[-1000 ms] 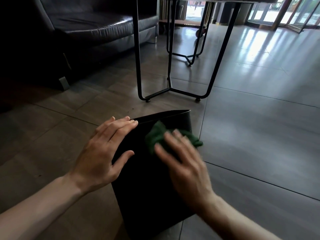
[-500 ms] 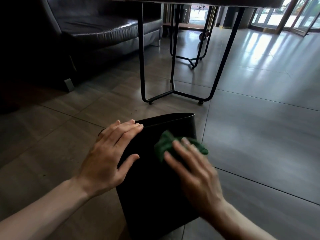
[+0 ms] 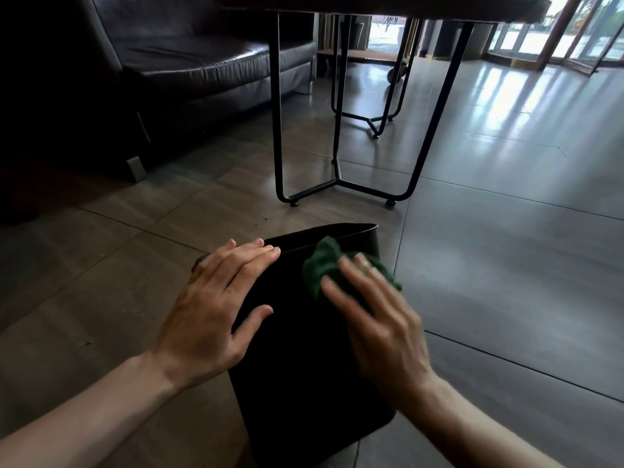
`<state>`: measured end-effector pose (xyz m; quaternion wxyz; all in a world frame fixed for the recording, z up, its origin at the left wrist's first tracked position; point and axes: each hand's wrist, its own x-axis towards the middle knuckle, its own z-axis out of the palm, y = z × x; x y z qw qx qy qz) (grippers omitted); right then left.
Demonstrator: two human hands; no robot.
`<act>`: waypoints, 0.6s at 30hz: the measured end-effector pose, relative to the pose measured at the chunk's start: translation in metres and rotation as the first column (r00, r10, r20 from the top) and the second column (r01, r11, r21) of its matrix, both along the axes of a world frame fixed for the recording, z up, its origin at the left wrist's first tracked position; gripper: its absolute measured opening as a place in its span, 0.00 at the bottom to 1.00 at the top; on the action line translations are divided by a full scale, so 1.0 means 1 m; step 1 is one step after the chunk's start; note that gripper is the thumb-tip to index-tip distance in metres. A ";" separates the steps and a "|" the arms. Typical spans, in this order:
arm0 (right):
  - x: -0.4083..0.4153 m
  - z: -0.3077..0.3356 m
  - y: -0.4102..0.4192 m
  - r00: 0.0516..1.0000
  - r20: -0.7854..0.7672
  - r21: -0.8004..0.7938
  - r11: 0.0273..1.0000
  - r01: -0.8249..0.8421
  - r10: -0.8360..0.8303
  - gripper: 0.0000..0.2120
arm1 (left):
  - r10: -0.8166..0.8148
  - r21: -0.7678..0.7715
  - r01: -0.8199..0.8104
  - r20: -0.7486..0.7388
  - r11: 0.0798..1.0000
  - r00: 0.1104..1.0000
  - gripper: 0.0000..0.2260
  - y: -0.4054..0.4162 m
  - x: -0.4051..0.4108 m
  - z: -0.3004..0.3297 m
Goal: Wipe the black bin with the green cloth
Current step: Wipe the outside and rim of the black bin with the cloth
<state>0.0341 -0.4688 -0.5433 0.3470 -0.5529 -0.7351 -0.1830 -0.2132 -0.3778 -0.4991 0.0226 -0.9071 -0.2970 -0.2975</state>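
Head view: to the far left of the hands a dark leather sofa [image 3: 202,59] is seen on the grey tiled floor [image 3: 506,231]. The left hand [image 3: 216,309] is laid flat with straight fingers on the left part of the black plastic bin [image 3: 304,366], which lies on its side on the floor between the two forearms, its open rim pointing away; nothing is gripped, the bin is only steadied. Beyond the hands, a table with thin black metal legs [image 3: 337,184] stands well apart from the bin. The right hand [image 3: 381,325] is spread with extended fingers pressed onto the crumpled green cloth [image 3: 324,265], which is held against the bin's upper face near the rim; the fingers are blurred. Compared with a second ago, the cloth has been carried closer to the rim, its far edge now overlapping it, while the left hand has stayed in place. A wiping stroke toward the rim is judged to be under way, with the nearer face probably left to be covered.
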 end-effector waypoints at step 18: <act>-0.017 -0.026 -0.029 0.950 0.234 -0.086 0.977 -0.193 0.208 0.16 | 0.005 0.001 -0.005 0.002 1.000 1.000 0.30 0.003 0.000 -0.002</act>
